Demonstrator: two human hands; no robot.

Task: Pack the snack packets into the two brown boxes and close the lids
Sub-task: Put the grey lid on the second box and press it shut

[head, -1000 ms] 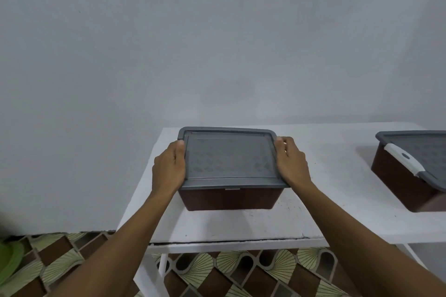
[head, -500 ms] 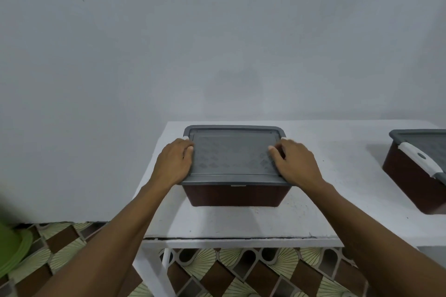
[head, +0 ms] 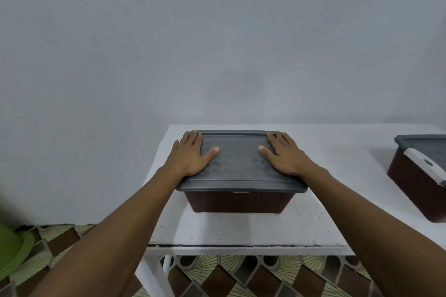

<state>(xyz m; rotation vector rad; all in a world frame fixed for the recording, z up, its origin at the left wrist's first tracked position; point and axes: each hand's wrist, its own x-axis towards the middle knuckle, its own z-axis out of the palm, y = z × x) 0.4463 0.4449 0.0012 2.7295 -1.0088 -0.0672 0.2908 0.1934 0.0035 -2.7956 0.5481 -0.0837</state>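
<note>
Both hands lie flat, fingers spread, on the grey lid point(head: 239, 163): left hand point(head: 193, 154) at its nine o'clock edge, right hand point(head: 283, 154) at three o'clock. The lid is stiff moulded plastic with an embossed pattern and a raised rim; it likely snaps down best under pressure near its corners. Beneath sits the smooth, tapered brown box point(head: 237, 202), probably light, on the scuffed white table point(head: 241, 231). A second box point(head: 421, 190) stands at three o'clock, well apart.
</note>
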